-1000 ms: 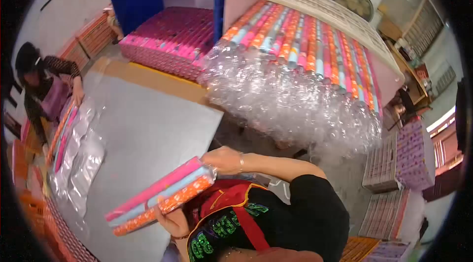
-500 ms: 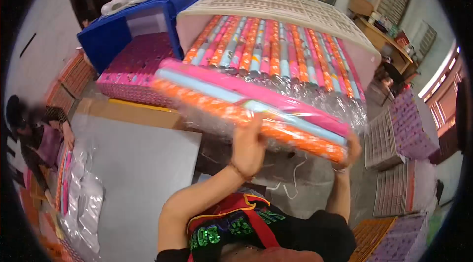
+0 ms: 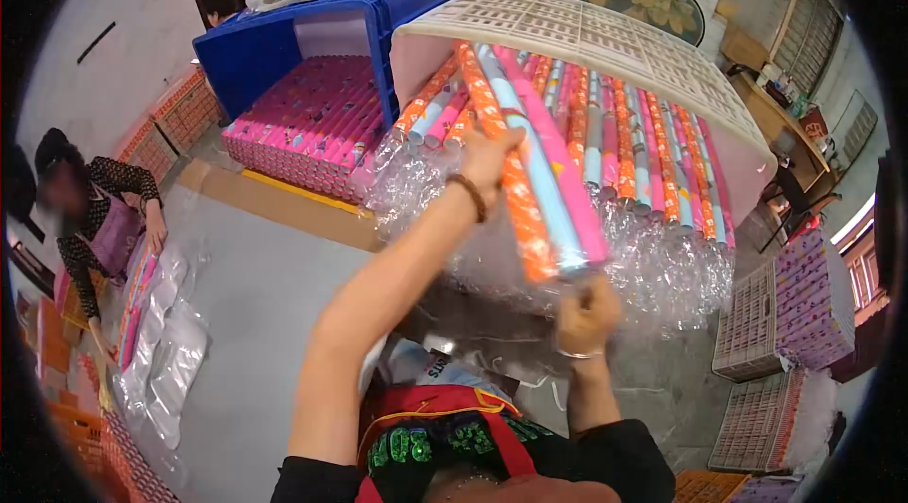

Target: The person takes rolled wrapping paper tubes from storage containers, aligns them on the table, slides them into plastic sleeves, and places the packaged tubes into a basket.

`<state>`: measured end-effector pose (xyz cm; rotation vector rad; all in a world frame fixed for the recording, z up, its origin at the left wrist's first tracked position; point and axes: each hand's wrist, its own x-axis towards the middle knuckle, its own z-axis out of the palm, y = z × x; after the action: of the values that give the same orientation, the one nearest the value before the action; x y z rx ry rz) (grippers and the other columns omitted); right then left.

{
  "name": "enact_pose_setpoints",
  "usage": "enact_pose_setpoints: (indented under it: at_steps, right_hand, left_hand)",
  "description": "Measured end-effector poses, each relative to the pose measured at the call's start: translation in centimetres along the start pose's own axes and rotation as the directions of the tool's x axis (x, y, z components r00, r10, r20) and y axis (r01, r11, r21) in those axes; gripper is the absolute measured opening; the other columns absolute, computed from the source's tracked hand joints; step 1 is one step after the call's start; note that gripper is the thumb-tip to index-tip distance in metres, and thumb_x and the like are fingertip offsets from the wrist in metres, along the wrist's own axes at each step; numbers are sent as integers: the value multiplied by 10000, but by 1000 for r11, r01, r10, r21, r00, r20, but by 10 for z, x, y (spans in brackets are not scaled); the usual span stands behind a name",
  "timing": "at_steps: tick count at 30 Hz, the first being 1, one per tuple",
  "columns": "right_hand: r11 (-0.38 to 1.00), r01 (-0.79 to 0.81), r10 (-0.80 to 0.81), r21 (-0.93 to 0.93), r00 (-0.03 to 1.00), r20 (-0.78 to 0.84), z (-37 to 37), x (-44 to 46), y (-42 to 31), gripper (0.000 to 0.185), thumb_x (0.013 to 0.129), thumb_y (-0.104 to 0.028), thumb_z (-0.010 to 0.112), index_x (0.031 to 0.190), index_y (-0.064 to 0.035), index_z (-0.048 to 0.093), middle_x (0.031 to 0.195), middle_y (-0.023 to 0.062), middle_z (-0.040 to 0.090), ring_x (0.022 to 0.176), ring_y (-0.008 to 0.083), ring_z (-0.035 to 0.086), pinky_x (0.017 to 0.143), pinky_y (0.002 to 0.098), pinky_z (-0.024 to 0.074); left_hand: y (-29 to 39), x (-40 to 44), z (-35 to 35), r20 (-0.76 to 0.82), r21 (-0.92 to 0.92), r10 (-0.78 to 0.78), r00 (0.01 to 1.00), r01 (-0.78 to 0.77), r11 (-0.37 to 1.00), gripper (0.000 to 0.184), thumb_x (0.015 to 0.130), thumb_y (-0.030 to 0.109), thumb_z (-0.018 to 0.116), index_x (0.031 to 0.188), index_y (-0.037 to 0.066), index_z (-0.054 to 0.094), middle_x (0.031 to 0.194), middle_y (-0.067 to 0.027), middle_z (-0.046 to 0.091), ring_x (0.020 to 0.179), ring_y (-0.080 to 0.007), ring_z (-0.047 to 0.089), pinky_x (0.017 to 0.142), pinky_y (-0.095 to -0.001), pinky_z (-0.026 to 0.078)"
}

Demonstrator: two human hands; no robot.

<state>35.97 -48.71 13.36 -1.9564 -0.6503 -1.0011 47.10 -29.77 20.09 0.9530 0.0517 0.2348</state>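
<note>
A wrapped bundle of orange, light blue and pink rolls [image 3: 541, 191] points away from me, its far end inside the white basket [image 3: 577, 26], above the rolls lying there. My left hand [image 3: 487, 163] is closed around the bundle near its middle, on the orange side. At the near end, my right hand [image 3: 588, 314] is closed at the bundle's wrapping, slightly blurred. Similar rolls [image 3: 624, 139] fill the basket, their clear plastic ends [image 3: 662, 267] hanging out at the front.
A blue crate [image 3: 378, 40] with pink rolls [image 3: 307, 115] stands left of the basket. At the far left, a person [image 3: 104, 210] handles rolls beside clear plastic sleeves [image 3: 175, 342] on the grey table [image 3: 255, 314]. Stacked baskets [image 3: 752, 338] stand at right.
The bundle has moved from over the table to the white basket and turned to point into it. My left hand has shifted along with it; my right hand is now at its near end.
</note>
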Motion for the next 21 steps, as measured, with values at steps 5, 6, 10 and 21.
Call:
enact_pose_setpoints:
  at_steps: [5,6,10,21]
  right_hand:
    - [884,-210,125,418,967,222,92,15,-38,123,700,-60,616,694,-43,494,524,90,454,446,173,430,435,323,342]
    - [861,-219,126,458,966,224,110,16,-41,128,707,-64,622,704,-32,497,531,106,464,448,183,440,435,327,346]
    - [770,-350,149,533,912,383,146,39,-55,155,728,-74,628,718,-8,489,537,121,433,462,152,425,445,319,345]
    - [385,-734,316,559,674,668,215,73,-41,135,739,-49,612,700,7,495,597,-8,459,572,69,406,498,268,351]
  left_hand:
    - [49,44,-59,145,306,-103,984,55,951,381,822,99,657,1156,-5,506,1026,-76,611,909,-161,612,792,-317,525]
    - [64,39,-56,123,425,-93,988,32,904,397,826,111,657,1171,-12,503,1043,-76,612,919,-153,611,794,-308,521]
    - [78,83,-96,179,469,-143,973,43,882,363,827,57,625,1162,-22,509,1020,-112,617,899,-194,630,775,-357,545]
    - [88,152,-110,107,593,-172,979,76,802,628,823,60,646,1361,-32,335,1164,-175,563,967,-219,615,807,-346,530]
